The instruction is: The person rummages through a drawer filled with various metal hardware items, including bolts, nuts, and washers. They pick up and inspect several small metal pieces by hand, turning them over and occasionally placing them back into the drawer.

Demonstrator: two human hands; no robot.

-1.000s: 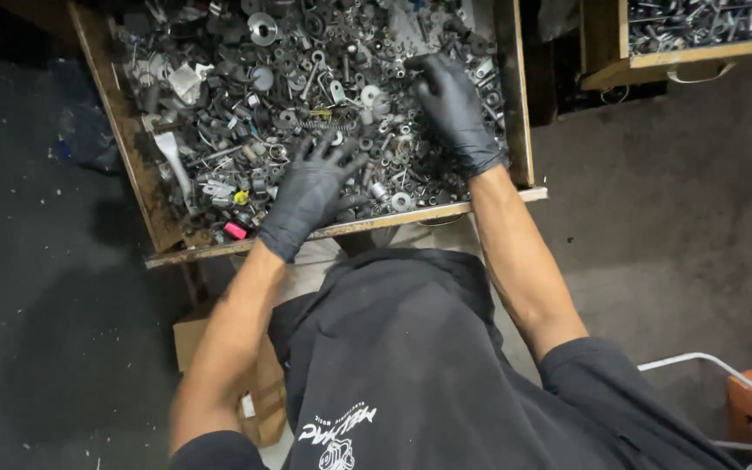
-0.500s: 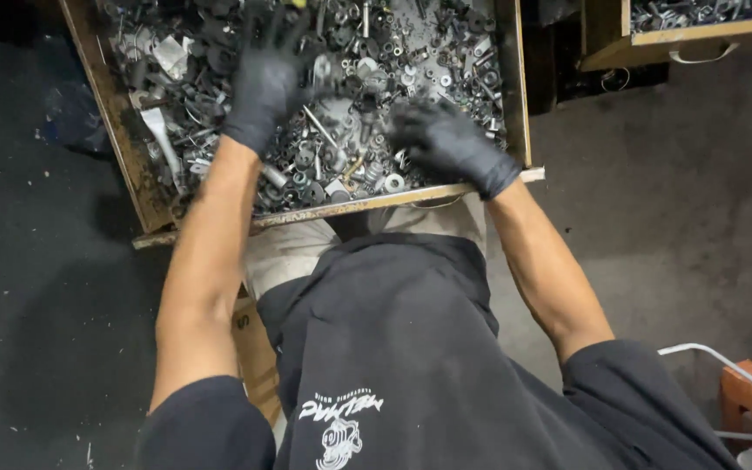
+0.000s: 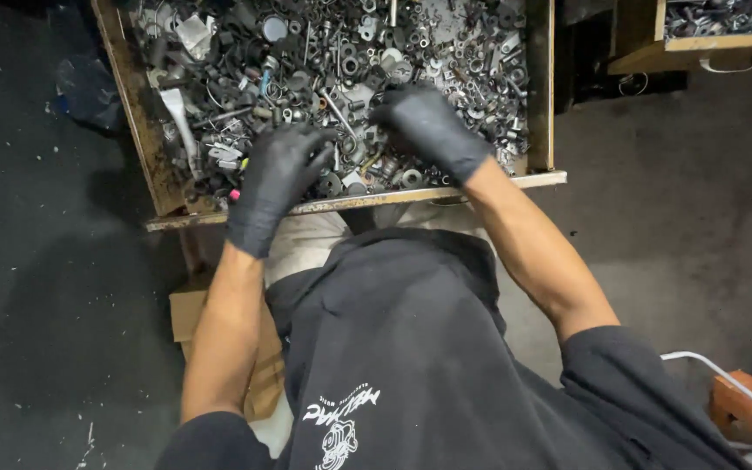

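Wooden tray (image 3: pixel 145 130), top centre of frame, holds loose metal hardware (image 3: pixel 411 43), walls keeping bits in. Left hand (image 3: pixel 276 178), lower-left of tray, fingers half-curled into pile; right hand (image 3: pixel 424 126), centre, curled, pinch can't be told.

Under your gloved hands, a shallow wooden tray (image 3: pixel 145 130) is carrying a dense heap of metal scrap (image 3: pixel 350 52): nuts, washers, rods, brackets. Its front rail is sitting just below your wrists.
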